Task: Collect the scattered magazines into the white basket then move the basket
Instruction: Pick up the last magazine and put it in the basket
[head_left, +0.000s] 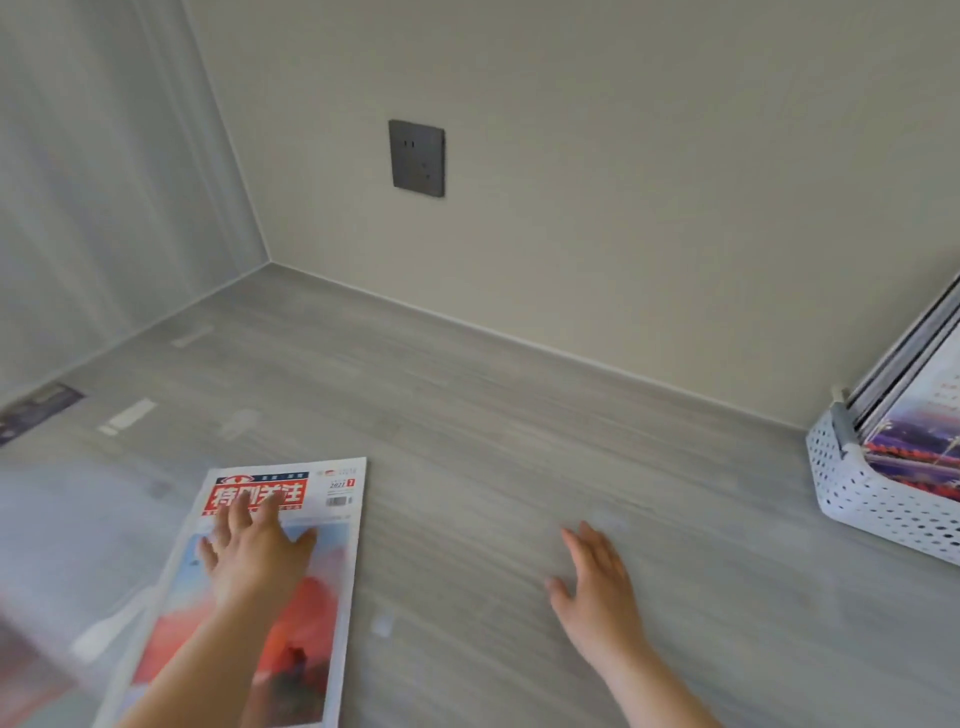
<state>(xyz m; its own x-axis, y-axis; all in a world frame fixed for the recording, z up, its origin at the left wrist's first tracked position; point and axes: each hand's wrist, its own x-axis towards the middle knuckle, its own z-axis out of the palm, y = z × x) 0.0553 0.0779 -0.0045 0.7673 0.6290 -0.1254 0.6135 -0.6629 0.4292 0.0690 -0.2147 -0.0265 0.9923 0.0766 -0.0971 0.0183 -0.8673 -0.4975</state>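
Note:
A magazine (322, 519) with a red title block and a red-and-blue cover lies flat on the grey floor at the lower left. My left hand (254, 551) rests on its cover with fingers spread, holding nothing. My right hand (597, 582) hovers open over bare floor to the right of the magazine, apart from it. The white perforated basket (852, 493) stands at the right edge, with several magazines (924, 431) upright inside it. Another dark magazine (36, 408) lies on the floor at the far left edge.
The beige wall (623, 208) with a grey socket plate (417, 157) runs behind the floor. A pale curtain or panel (78, 182) closes the left side, meeting the wall in a corner. Grey wood-look floor (493, 441) stretches between magazine and basket.

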